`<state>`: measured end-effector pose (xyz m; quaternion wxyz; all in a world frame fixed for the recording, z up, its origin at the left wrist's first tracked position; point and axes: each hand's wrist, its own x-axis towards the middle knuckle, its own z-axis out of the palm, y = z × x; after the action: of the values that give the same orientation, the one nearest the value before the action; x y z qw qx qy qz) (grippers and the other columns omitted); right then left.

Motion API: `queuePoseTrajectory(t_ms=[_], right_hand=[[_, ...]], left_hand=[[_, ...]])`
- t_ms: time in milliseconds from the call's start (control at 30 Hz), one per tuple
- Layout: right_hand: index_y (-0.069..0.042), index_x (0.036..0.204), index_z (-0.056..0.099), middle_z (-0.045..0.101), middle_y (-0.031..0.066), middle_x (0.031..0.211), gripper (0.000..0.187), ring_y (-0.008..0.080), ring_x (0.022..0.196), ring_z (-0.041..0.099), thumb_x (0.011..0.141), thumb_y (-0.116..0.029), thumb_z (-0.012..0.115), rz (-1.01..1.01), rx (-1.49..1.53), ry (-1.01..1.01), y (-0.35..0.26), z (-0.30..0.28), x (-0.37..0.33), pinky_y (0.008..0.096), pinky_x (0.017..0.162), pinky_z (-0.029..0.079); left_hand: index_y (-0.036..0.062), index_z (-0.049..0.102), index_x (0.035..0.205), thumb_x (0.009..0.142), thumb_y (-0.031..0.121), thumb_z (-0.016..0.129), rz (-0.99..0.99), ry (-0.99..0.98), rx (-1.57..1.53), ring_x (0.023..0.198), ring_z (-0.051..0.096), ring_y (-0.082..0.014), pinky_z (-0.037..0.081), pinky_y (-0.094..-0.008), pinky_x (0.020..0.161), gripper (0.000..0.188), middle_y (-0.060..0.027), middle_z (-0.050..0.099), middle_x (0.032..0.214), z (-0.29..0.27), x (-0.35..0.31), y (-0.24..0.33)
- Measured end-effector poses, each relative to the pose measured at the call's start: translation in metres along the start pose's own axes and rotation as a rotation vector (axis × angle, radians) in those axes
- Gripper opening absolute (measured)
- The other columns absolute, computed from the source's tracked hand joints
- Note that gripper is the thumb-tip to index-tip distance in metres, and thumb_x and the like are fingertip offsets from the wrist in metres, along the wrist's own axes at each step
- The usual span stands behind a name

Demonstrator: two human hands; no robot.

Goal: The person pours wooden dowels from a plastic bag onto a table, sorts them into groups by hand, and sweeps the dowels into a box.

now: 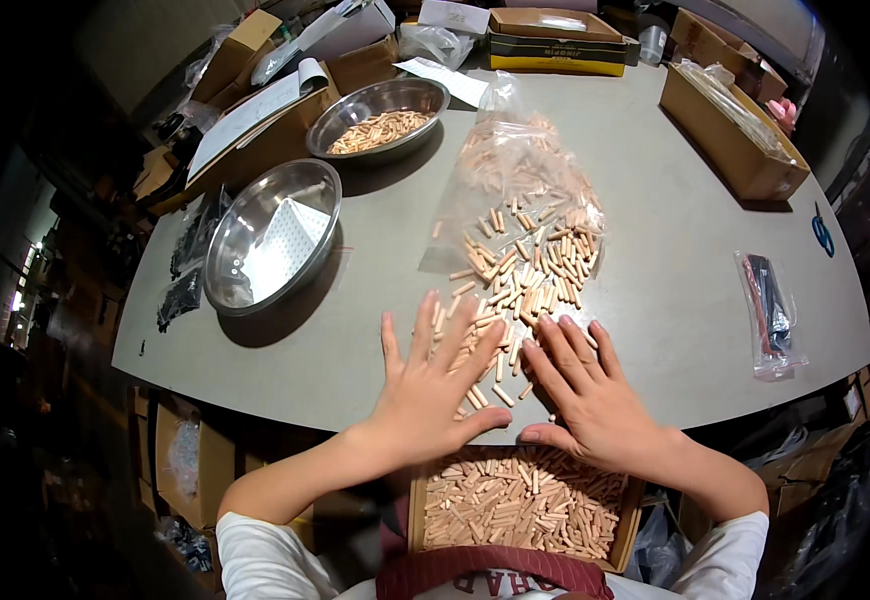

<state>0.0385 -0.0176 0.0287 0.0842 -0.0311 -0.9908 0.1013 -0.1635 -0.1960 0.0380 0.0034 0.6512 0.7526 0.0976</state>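
Small wooden dowels (pixel 545 275) lie spilled over the grey table, trailing from the mouth of a clear plastic bag (pixel 515 160) toward the near edge. My left hand (pixel 437 385) is spread flat over the dowels on the left, fingers apart and pointing away from me. Opposite it, my right hand (pixel 585 395) lies with fingers stretched out at the right side of the pile. Both thumbs point inward near the table's edge, with several loose dowels between the hands. Below that edge, a cardboard box (pixel 417 510) full of dowels sits against my body.
On the left stand a steel bowl (pixel 220 265) with a perforated white sheet inside and another steel bowl (pixel 317 130) holding dowels. A long cardboard box (pixel 745 170), blue scissors (pixel 822 232) and a bagged dark item (pixel 770 320) lie right. Boxes (pixel 555 55) line the back.
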Motion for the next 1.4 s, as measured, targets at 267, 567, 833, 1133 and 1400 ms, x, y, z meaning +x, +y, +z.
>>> queuePoseTrajectory(t_ms=[267, 567, 833, 1133, 1400], right_hand=[[0.005, 0.162, 0.038, 0.031, 0.0293, 0.170, 0.102, 0.0462, 0.161, 0.023, 0.097, -0.073, 0.055, -0.011, -0.011, 0.088, 0.010, 0.013, 0.033, 0.0647, 0.130, 0.010], [0.003, 0.161, 0.037, 0.030, 0.0322, 0.169, 0.098, 0.0489, 0.161, 0.022, 0.098, -0.070, 0.057, 0.109, -0.046, 0.070, 0.024, -0.001, -0.004, 0.0657, 0.129, 0.007], [0.002, 0.161, 0.036, 0.026, 0.0329, 0.170, 0.089, 0.0508, 0.160, 0.020, 0.101, -0.057, 0.065, 0.157, 0.046, 0.138, 0.028, -0.006, -0.009, 0.0664, 0.129, 0.009], [0.002, 0.156, 0.042, 0.029, 0.0340, 0.167, 0.081, 0.0515, 0.154, 0.031, 0.098, -0.044, 0.074, 0.177, 0.195, 0.270, 0.038, -0.001, -0.015, 0.0675, 0.126, 0.016], [0.002, 0.158, 0.038, 0.032, 0.0311, 0.168, 0.058, 0.0483, 0.156, 0.032, 0.105, -0.014, 0.057, 0.275, 0.411, 0.323, 0.040, -0.010, -0.024, 0.0605, 0.130, 0.015]], left_hand=[[-0.0054, 0.027, 0.166, 0.097, 0.066, 0.064, 0.112, -0.024, -0.027, 0.161, 0.016, -0.0502, 0.008, -0.0740, 0.124, 0.106, -0.0334, 0.022, 0.171, 0.005, 0.030, -0.021], [-0.0022, 0.050, 0.151, 0.099, 0.047, 0.069, 0.191, 0.252, -0.068, 0.148, 0.038, -0.0461, 0.024, -0.0638, 0.121, 0.074, -0.0273, 0.045, 0.155, 0.004, 0.059, -0.022], [0.0111, 0.072, 0.114, 0.090, 0.014, 0.076, 0.267, 0.300, -0.135, 0.113, 0.058, -0.0277, 0.039, -0.0428, 0.101, 0.025, -0.0051, 0.070, 0.117, 0.003, 0.106, -0.019], [0.0051, 0.076, 0.105, 0.094, 0.013, 0.078, -0.006, 0.682, -0.469, 0.090, 0.070, -0.0183, 0.054, -0.0322, 0.081, 0.013, -0.0071, 0.077, 0.099, -0.057, 0.139, -0.078], [-0.0007, 0.061, 0.142, 0.100, 0.012, 0.069, 0.103, 0.630, -0.012, 0.128, 0.065, -0.0389, 0.047, -0.0448, 0.112, 0.045, -0.0217, 0.070, 0.135, -0.074, 0.123, -0.113]])
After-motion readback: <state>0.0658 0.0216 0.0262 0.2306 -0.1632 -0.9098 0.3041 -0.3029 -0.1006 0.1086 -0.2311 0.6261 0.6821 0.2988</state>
